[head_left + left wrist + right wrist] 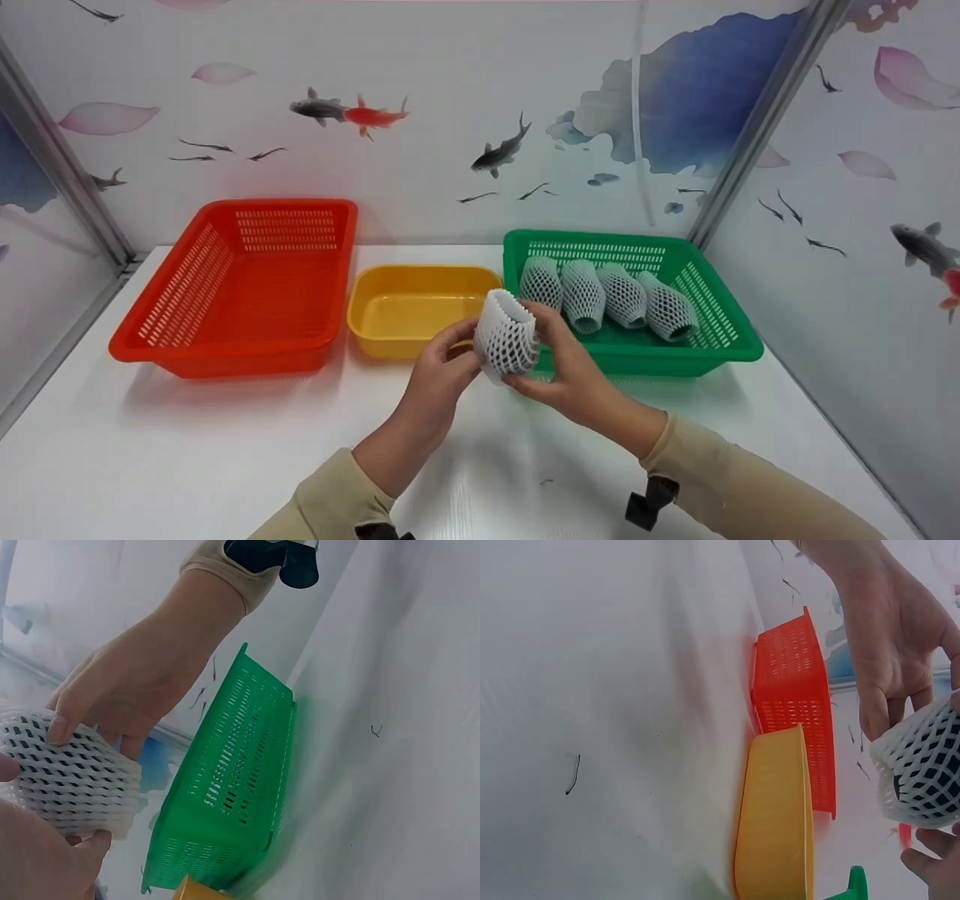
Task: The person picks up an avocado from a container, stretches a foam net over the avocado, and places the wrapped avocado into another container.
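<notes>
Between both hands, above the table in front of the baskets, is a white foam net sleeve (506, 341) with its open end up. Something dark shows through its mesh in the right wrist view; its kind is hidden. My left hand (439, 371) grips the sleeve's left side with thumb and fingers. From the other side my right hand (574, 371) holds it, thumb low and fingers near the top rim. Several similar foam net sleeves (583, 296) lie side by side in the green basket (637, 364), with dark contents visible at some lower ends.
A red basket (240, 349) stands at the left with nothing visible in it. Beside it, in the middle, sits a smaller yellow tub (397, 346). Printed wall panels (420, 187) enclose the white table (225, 450) at the back and sides.
</notes>
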`<state>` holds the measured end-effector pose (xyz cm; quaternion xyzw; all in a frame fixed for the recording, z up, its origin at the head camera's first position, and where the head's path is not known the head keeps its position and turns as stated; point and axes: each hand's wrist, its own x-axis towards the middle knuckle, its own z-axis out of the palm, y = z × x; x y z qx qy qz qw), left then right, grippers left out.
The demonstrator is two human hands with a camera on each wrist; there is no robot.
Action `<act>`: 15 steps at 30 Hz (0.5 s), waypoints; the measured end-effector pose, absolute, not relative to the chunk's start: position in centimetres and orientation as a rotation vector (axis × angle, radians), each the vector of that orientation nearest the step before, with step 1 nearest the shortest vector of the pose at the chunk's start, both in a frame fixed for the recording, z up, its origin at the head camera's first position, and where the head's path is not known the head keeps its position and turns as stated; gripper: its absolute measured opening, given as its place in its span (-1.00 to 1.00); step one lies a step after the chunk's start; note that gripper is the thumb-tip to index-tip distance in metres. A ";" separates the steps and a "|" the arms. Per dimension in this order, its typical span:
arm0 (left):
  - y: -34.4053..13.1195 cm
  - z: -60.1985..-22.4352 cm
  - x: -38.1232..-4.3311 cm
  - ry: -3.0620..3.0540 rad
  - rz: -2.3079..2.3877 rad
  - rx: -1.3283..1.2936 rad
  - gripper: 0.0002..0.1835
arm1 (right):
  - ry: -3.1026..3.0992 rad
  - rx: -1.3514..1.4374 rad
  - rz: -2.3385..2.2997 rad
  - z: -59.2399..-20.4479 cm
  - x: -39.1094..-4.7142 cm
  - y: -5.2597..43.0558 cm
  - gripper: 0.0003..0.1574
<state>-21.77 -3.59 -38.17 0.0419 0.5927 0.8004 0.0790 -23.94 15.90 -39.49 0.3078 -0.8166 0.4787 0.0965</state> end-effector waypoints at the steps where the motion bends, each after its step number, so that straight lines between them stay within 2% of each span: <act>1: -3.5 -38.2 -21.8 1.779 2.392 0.144 -0.48 | -2.426 0.908 1.442 -39.5 -23.9 16.0 -0.08; 15: -1.5 -38.1 -23.1 1.911 2.321 0.231 -0.60 | -2.408 0.773 1.363 -38.8 -24.2 17.8 0.02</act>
